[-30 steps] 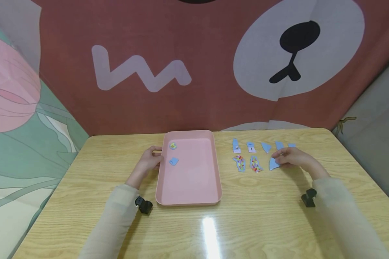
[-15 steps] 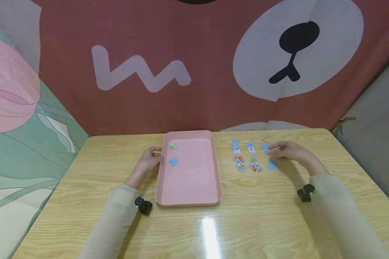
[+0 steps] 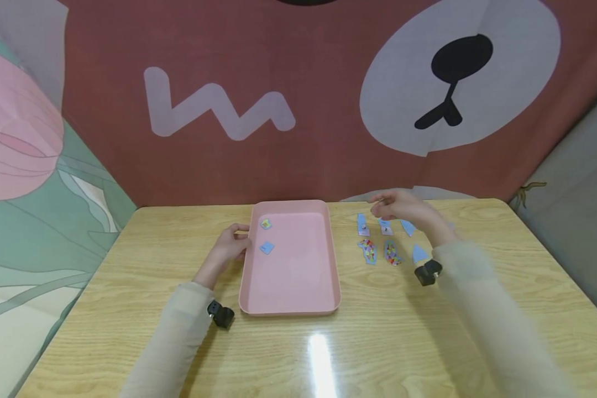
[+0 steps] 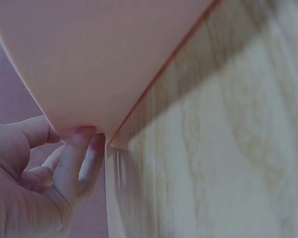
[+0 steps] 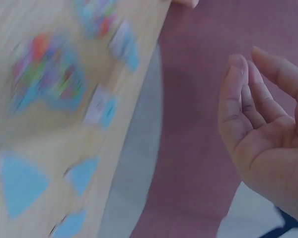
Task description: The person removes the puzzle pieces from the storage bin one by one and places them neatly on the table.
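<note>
A shallow pink tray (image 3: 293,287) lies on the wooden table, holding a small yellow-and-blue cutout (image 3: 266,224) and a blue cutout (image 3: 266,247). At its left side my left hand (image 3: 229,246) grips the edge; in the left wrist view, fingertips (image 4: 84,136) touch the outer wall. My right hand (image 3: 400,209) is raised over the back row of flat paper pieces, its fingers loosely bent. Nothing shows between thumb and fingers in the right wrist view. Near it are blue-and-white pieces (image 3: 362,225), a blue triangular piece (image 3: 420,254) and colourful mosaic-patterned pieces (image 3: 392,253). The forearm hides some back-row pieces.
Behind the table's back edge hangs a reddish-brown cloth (image 3: 229,171) with a cartoon bear face. A bright reflection (image 3: 321,359) shows on the front of the wooden tabletop (image 3: 378,331). A green-and-pink patterned cloth (image 3: 20,155) hangs at the left.
My right hand has moved from the blue triangular piece up and left over the back row. My left hand stays at the tray's edge. The tray's contents look the same.
</note>
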Demonstrator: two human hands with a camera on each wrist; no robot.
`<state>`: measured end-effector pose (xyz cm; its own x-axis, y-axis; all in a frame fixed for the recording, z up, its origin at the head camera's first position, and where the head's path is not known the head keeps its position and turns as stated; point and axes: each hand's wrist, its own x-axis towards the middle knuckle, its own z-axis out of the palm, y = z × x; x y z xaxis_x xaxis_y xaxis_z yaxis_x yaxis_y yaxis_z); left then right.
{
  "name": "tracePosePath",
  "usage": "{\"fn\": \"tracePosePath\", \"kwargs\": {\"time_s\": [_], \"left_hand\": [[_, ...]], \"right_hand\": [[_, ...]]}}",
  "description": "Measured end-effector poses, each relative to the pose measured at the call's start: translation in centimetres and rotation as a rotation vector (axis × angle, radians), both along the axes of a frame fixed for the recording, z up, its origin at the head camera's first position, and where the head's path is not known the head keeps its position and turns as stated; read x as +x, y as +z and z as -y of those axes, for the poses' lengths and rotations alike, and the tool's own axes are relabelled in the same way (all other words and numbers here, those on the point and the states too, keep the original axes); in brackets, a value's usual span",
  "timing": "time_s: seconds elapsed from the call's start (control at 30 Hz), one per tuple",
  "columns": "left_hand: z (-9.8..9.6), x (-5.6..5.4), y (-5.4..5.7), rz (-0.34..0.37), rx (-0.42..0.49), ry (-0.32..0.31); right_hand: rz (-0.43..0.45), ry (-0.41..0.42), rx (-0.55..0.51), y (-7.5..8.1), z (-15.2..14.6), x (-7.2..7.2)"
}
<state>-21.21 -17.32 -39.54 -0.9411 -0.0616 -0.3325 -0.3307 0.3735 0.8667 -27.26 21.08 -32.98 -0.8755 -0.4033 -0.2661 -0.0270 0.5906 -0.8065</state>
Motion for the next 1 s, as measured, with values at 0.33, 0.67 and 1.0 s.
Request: {"fn": "tracePosePath", "kwargs": {"time_s": [0.33, 0.67, 1.0], "left_hand": [[-0.1, -0.1, 0.1, 0.002, 0.002, -0.013], [0.1, 0.1, 0.4, -0.001, 0.015, -0.018], [0.3, 0.1, 0.3, -0.005, 0.011, -0.017]], "right_hand": [[0.014, -0.063, -0.100, 0.4, 7.1, -0.6], [0.066, -0.093, -0.219, -0.3, 13.7, -0.1], [0.093, -0.169, -0.237, -2.1, 17.2, 0.8]]}}
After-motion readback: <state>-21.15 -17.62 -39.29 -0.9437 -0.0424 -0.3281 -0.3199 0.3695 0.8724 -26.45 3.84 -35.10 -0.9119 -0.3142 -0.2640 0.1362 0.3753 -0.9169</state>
